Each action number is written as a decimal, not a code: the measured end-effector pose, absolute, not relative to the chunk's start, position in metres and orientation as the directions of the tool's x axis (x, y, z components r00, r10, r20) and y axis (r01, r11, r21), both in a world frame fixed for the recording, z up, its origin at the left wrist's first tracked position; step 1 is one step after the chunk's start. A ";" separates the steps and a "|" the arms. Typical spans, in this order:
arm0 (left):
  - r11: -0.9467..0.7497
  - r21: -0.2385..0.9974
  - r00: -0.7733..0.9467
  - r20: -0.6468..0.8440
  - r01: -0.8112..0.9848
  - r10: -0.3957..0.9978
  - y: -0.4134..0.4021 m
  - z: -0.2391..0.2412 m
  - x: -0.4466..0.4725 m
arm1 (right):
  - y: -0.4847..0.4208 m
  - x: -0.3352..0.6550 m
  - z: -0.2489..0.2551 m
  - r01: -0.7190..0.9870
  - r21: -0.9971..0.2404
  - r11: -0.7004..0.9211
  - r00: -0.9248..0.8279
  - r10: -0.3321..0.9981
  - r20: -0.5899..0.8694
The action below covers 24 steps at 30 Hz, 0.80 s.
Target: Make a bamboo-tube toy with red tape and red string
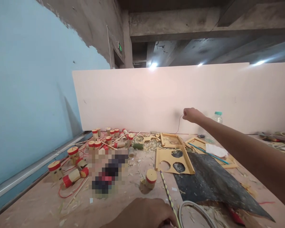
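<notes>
My right hand [191,114] is stretched far out over the table, fingers pinched shut on a thin pale thread [180,123] that hangs down toward the table in front of the white partition board [156,98]. My left hand [144,213] is low at the bottom edge, closed round a yellow-and-black striped stick [167,192] that points away from me. A short bamboo cylinder with a red band [150,178] stands just beyond the left hand. A flat wooden frame with round holes [173,160] lies behind the stick's tip.
Several red-banded bamboo cylinders [72,153], thin sticks and red cord crowd the left side by the blue wall. A dark sheet [213,183] covers the right centre, a grey ring [194,210] at its near edge. A plastic bottle [218,117] stands by the partition. Wood shavings are scattered about.
</notes>
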<state>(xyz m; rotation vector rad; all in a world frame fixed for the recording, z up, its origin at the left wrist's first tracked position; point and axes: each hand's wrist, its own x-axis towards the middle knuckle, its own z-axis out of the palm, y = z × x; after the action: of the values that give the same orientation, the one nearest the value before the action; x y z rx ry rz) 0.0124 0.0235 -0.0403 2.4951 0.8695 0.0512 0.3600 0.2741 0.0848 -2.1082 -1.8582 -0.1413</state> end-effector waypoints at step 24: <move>-0.723 0.447 0.819 -0.042 0.527 0.572 0.029 -0.051 0.009 | 0.172 0.318 0.150 0.323 -0.941 0.099 -0.008 0.995 0.102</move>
<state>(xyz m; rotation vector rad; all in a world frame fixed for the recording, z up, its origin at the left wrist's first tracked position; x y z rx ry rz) 0.0092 0.0285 -0.0506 2.5562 0.8175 0.1364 0.3185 0.1718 0.1498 -1.3698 -1.4857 0.9516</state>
